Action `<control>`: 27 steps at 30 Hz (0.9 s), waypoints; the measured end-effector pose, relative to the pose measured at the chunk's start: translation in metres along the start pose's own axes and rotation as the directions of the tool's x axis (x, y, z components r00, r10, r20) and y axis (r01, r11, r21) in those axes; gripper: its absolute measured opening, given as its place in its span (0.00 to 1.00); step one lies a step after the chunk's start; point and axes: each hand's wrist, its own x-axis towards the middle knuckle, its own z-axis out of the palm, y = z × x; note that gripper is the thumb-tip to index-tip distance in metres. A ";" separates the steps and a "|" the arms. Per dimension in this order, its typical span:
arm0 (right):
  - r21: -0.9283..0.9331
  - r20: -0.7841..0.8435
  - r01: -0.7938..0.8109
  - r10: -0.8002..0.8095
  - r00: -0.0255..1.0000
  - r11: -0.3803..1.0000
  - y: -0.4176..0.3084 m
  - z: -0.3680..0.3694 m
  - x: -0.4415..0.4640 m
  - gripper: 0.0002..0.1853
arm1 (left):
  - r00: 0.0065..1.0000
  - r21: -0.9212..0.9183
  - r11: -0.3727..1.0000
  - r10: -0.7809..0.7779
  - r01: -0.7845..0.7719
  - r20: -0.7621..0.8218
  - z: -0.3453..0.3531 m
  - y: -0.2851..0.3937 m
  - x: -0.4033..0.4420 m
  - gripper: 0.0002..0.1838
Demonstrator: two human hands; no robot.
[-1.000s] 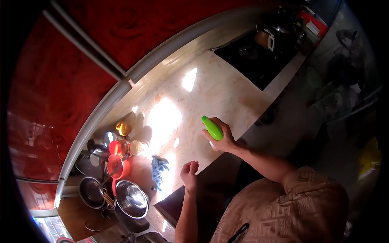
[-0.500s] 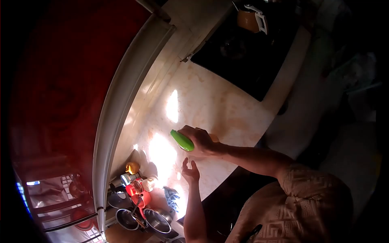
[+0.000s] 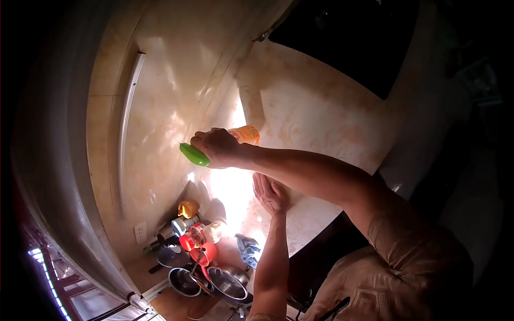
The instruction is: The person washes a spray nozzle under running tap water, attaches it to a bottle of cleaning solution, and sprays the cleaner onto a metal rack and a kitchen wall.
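My right hand (image 3: 219,147) is wrapped around a spray bottle. Its green spray head (image 3: 194,154) points toward the tiled wall, and its orange labelled body (image 3: 247,134) sticks out behind my fist. The trigger is hidden by my fingers. Below that, my left hand (image 3: 270,195) is held open over the countertop (image 3: 316,123), fingers stretched out with nothing in them. Whether it touches the surface I cannot tell. Bright sunlight falls on the counter beside both hands.
A crumpled blue cloth (image 3: 247,251) lies near my left forearm. Steel pots (image 3: 229,283), a red-lidded jar (image 3: 193,238) and other kitchenware crowd the lower left corner. A dark hob (image 3: 348,43) is at upper right; a wall socket (image 3: 140,232) is at left.
My right hand has moved up and left toward the wall with the spray bottle, showing its orange body. My left hand has risen and its fingers have straightened. The view has shifted toward the wall.
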 end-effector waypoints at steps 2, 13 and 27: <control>0.053 -0.103 -0.004 0.010 0.995 0.999 0.000 0.017 0.014 0.10 | 1.000 0.067 0.998 -0.001 0.002 -0.028 -0.002 0.003 -0.001 0.26; -0.010 0.006 -0.005 0.005 1.000 1.000 -0.004 0.050 0.015 0.10 | 1.000 0.118 0.993 0.004 -0.005 0.008 0.009 -0.011 -0.009 0.24; -0.110 -0.030 0.042 -0.045 0.999 0.993 -0.035 0.090 0.002 0.19 | 0.937 -0.308 0.889 -0.348 0.338 0.024 0.017 -0.026 -0.031 0.29</control>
